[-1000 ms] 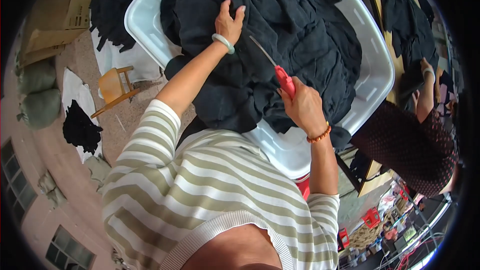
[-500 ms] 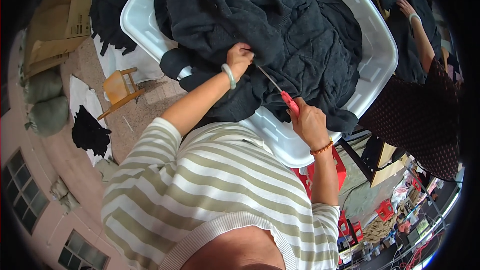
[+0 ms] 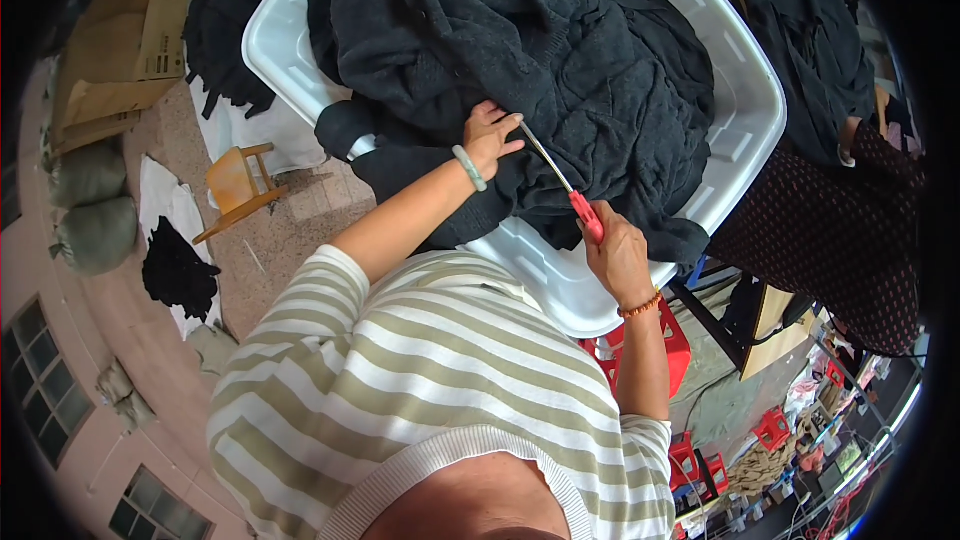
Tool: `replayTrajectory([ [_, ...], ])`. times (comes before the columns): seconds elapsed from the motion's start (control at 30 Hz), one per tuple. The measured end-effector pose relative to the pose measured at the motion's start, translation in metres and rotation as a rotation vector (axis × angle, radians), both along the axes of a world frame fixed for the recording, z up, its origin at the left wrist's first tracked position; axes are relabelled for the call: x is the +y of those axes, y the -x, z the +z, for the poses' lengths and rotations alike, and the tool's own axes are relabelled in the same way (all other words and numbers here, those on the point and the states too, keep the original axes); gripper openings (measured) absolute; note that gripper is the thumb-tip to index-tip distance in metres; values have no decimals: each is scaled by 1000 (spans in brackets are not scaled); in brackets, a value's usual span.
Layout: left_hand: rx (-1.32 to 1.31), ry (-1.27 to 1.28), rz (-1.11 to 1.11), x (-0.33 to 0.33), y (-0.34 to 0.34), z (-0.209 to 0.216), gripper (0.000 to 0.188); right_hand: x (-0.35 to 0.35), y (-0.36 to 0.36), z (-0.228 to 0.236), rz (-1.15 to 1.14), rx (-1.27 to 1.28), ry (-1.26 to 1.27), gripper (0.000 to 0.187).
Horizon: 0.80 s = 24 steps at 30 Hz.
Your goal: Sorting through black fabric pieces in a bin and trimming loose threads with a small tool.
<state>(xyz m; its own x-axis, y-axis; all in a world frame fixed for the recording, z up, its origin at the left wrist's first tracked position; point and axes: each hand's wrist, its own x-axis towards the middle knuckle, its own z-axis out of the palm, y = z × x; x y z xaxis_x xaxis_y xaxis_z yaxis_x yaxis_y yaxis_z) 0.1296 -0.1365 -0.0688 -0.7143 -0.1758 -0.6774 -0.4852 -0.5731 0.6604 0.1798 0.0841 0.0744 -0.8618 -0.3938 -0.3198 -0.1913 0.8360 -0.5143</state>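
My right hand [image 3: 618, 252] is closed round the red handle of a tool [image 3: 587, 217] with a long, thin metal shaft; its exact kind is unclear. The shaft points up and left over a heap of dark knitted garments [image 3: 590, 70], and its tip meets the fingertips of my left hand [image 3: 490, 140]. That left hand rests on the dark knit with its fingers apart, gripping nothing that I can see. A large white plastic tub [image 3: 735, 170] holds the garments, and some cloth hangs over its near left rim.
To the left stand a small wooden chair [image 3: 235, 185] and a cardboard box [image 3: 125, 50]. Dark cloth [image 3: 180, 270] lies on a white sheet there. A red plastic stool [image 3: 665, 350] is under the tub. At right, a co-worker in dotted dark clothing [image 3: 820, 240] stands near more dark garments.
My left hand has loosened, its fingers spreading and turning toward the tool's tip. My right hand keeps hold of the tool. The co-worker's arm has drawn back toward the body.
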Motion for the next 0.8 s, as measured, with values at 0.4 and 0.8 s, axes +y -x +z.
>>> replayTrajectory([
  [0.4,202,-145,44,-72,18,26,21,3,0,16,-7,32,61,15],
  [0.8,307,25,-84,-80,0,22,12,-48,35,28,267,-69,-10,25],
])
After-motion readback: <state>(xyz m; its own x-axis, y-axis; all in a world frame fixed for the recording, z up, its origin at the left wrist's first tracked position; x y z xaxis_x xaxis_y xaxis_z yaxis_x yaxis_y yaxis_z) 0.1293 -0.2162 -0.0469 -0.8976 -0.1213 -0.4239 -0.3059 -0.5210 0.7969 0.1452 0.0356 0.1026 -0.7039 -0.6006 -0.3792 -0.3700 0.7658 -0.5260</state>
